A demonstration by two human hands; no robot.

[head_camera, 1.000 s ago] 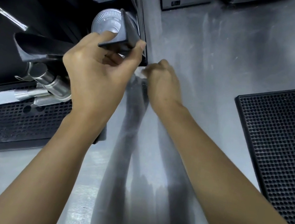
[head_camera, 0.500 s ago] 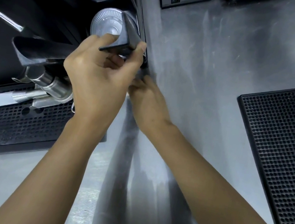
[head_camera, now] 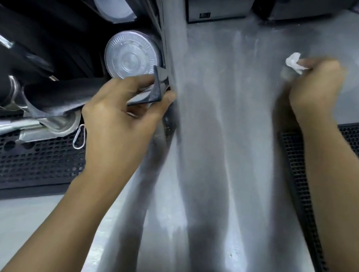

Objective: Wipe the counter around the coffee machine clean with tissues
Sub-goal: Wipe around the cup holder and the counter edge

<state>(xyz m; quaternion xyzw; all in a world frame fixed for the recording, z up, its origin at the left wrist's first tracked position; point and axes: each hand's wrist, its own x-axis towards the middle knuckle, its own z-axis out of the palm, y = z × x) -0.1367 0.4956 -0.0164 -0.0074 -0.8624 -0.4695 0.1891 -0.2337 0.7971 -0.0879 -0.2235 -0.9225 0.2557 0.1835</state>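
Over streaked steel counter [head_camera: 220, 143], left hand [head_camera: 118, 122] grips black bracket [head_camera: 151, 93], right hand [head_camera: 314, 87] pinches tissue [head_camera: 293, 62].

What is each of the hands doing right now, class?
Left hand: closed, gripping a dark angled piece.
Right hand: closed, pinching a crumpled tissue.

Dim overall; glare streaks on steel counter [head_camera: 235, 126]; right hand [head_camera: 314, 87] motion-blurred; edges seemingly wide-angle warped.

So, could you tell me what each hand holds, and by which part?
The left hand pinches a dark angled piece by its near edge; the right hand grips a crumpled tissue by one end.
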